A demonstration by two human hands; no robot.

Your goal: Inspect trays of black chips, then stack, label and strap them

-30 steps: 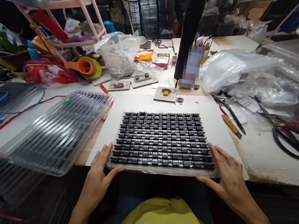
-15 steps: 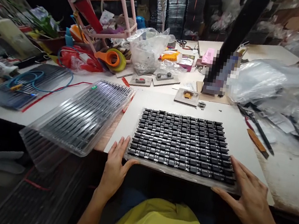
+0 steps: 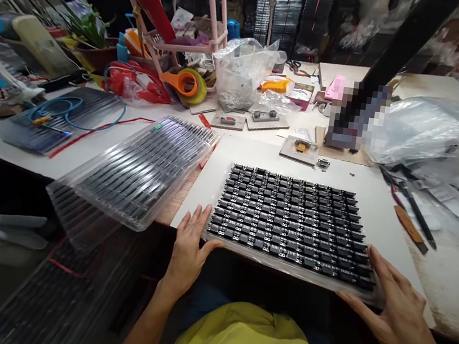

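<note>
- A clear plastic tray filled with rows of small black components lies on a white board at the near edge of the workbench, its near side overhanging toward the person
- The left hand grips the tray's near-left corner, fingers flat beside it and thumb across its near edge
- The right hand holds the near-right corner, fingers spread along the tray's right side
- A stack of empty ribbed clear plastic trays lies just left of the board, tilted over the bench edge
- Far of the tray sits a small grey fixture plate with a yellow part
- An orange tape dispenser stands far left
- Black-handled pliers lie right of the board
</note>
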